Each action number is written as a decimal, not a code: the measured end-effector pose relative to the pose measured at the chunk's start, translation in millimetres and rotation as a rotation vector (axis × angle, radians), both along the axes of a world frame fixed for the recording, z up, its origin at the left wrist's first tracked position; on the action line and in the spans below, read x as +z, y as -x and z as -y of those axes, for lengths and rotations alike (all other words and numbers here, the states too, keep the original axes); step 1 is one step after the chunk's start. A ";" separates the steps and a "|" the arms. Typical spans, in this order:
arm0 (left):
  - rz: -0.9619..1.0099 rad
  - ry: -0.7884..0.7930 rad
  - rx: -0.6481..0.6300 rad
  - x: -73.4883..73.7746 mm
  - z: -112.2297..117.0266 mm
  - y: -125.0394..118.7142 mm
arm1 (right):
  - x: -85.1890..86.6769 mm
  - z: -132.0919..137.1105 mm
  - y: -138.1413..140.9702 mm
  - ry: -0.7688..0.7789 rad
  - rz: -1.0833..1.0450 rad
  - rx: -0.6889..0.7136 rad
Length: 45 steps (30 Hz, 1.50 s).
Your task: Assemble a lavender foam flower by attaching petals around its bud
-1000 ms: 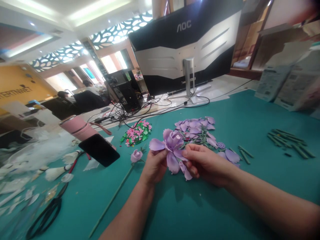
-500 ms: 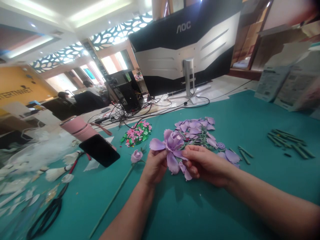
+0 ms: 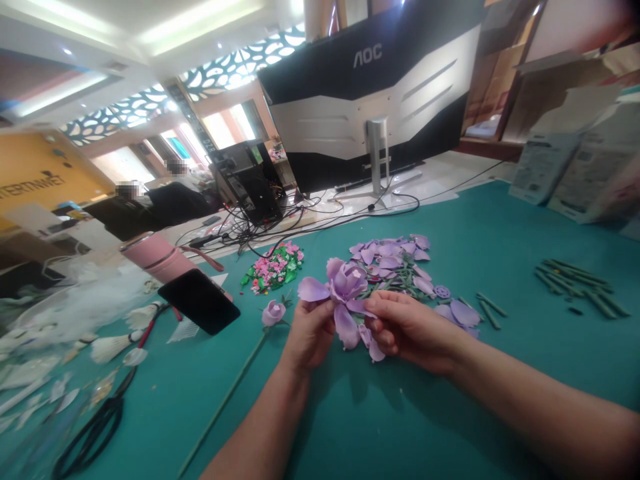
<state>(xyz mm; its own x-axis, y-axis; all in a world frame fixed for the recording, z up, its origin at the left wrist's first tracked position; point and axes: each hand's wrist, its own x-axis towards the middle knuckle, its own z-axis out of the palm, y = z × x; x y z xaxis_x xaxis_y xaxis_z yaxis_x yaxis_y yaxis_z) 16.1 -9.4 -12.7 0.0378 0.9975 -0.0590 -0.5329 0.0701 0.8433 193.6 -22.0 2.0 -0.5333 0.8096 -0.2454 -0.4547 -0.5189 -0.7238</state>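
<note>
Both my hands hold a purple flower (image 3: 344, 293) made of plastic petals just above the teal table (image 3: 410, 427). My left hand (image 3: 310, 333) pinches its left side under a spread petal. My right hand (image 3: 407, 327) grips its right side, with loose petals hanging below the fingers. Behind the flower lies a pile of purple petals and green pieces (image 3: 395, 260). To the left lies a small purple bud on a long green stem (image 3: 273, 312).
A black phone (image 3: 199, 300) leans on a pink flask (image 3: 157, 257) at the left. Black scissors (image 3: 90, 433) lie near the front left. Pink and green pieces (image 3: 274, 267), green sticks (image 3: 575, 280), a monitor's back (image 3: 380, 100) and cables fill the far side.
</note>
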 end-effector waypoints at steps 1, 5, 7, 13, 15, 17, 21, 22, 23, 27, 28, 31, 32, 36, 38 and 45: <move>-0.004 0.002 0.006 -0.9 0.2 0.2 | 0.5 0.3 0.2 0.006 -0.001 -0.004; 0.002 0.003 0.036 -5.9 -0.2 1.2 | 1.8 1.3 1.6 0.026 -0.020 -0.026; 0.000 -0.003 0.047 -7.8 -0.5 1.4 | 1.6 1.6 2.3 0.034 -0.041 -0.029; -0.011 -0.001 0.045 -7.0 0.2 1.4 | 1.0 0.4 1.2 0.061 -0.060 -0.027; -0.005 0.007 0.030 -6.2 0.2 1.4 | 0.9 -0.4 0.1 0.056 -0.057 -0.027; 0.005 0.009 0.020 -6.3 -0.3 1.3 | 0.3 -1.1 -0.8 0.039 -0.052 -0.028; 0.018 0.020 0.014 -8.7 -2.3 2.2 | -2.0 -2.8 -0.9 -0.022 -0.011 -0.012; 0.017 0.030 0.006 -9.1 -2.8 2.6 | -2.6 -3.5 -0.6 -0.037 0.007 -0.004; 0.016 0.041 -0.003 -9.3 -3.2 3.0 | -3.0 -4.2 -0.4 -0.049 0.023 0.003; 0.017 0.064 -0.024 -8.7 -3.8 4.2 | -3.1 -6.3 -0.5 -0.072 0.038 0.001; 0.019 0.062 -0.026 -8.7 -3.8 4.3 | -2.9 -6.5 -0.6 -0.078 0.032 -0.006; 0.021 0.046 -0.039 -10.0 -3.9 4.5 | -3.0 -5.8 -0.4 -0.091 0.018 -0.014; 0.022 0.039 -0.043 -10.7 -4.0 4.5 | -3.2 -5.2 0.1 -0.093 0.015 -0.016; 0.038 0.032 -0.049 -11.1 -4.4 4.9 | -3.0 -3.1 1.5 -0.111 0.037 -0.019; 0.048 0.040 -0.045 -8.9 -4.5 5.5 | -2.0 -5.8 -1.3 -0.135 0.083 -0.011; 0.077 0.071 -0.014 4.7 -4.4 9.5 | -0.7 -53.5 -59.4 -0.310 0.340 -0.325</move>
